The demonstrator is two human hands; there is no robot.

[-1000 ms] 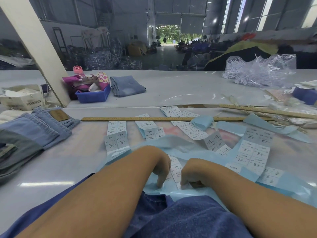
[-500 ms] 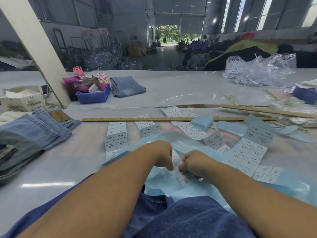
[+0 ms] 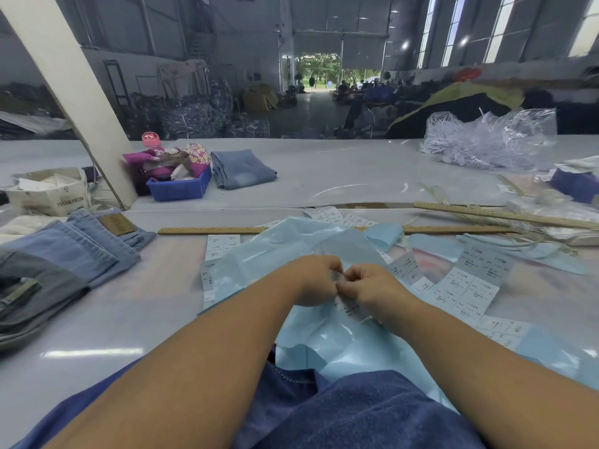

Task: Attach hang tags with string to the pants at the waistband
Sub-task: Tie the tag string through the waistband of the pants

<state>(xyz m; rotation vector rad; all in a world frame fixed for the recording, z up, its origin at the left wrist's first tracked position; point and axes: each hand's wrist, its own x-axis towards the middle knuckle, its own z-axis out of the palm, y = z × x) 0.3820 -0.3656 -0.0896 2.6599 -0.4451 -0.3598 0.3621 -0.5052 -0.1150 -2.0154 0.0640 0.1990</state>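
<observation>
- Far beyond the hands to their left, a blue plastic bin (image 3: 181,189) sits on the grey bench (image 3: 324,176), stuffed with crumpled pink and floral cloth; a cream fabric bag (image 3: 48,192) further left holds what look like white papers
- Far off to the right, a clear plastic bag (image 3: 492,140) bulges with thin white strands
- Left hand (image 3: 312,280) and right hand (image 3: 372,286) meet knuckle to knuckle, each grip closed tight, fingers curled and pinching a small white printed label (image 3: 350,307) that hangs between and just below them
- Under and around the hands billows a glossy pale blue backing sheet (image 3: 311,241), thin and creased
- More flat rectangular printed labels (image 3: 466,286) lie in rows right of the hands
- Dark blue denim pants (image 3: 356,416) lie nearest the person, below the forearms, with coarse weave and a stitched seam
- Stacked folded jeans (image 3: 64,254) in faded blue, one bearing a tan leather patch, rest well left of the hands
- A long wooden ruler (image 3: 214,230) lies beyond the hands
</observation>
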